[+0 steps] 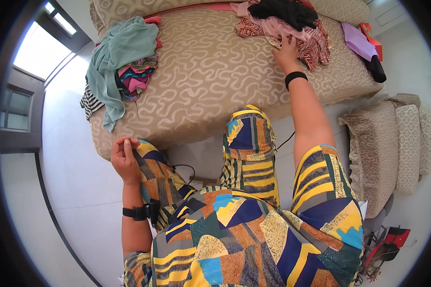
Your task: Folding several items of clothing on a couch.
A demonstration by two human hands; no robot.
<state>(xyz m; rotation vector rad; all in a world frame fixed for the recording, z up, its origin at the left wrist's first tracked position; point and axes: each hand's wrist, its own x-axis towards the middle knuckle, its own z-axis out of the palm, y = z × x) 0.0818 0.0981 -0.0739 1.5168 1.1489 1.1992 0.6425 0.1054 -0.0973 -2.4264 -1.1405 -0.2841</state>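
My right hand [286, 53], with a black band at its wrist, reaches to the heap at the far right of the patterned sofa seat [201, 62]. Its fingers are stretched out and slightly apart, touching a pink cloth [292, 32] and a red-and-white patterned cloth [316, 45]. A black cloth [283, 13] lies on top of that heap. Near the front left edge of the sofa, my left hand [125, 159] hovers with its fingers curled together; nothing shows in it.
At the sofa's left end lie a pale green cloth [117, 52], a multicoloured cloth [138, 79] and a black-and-white striped cloth [90, 104]. Lilac [357, 40] and black items [376, 69] sit at the right end. A covered armchair [373, 153] stands to the right.
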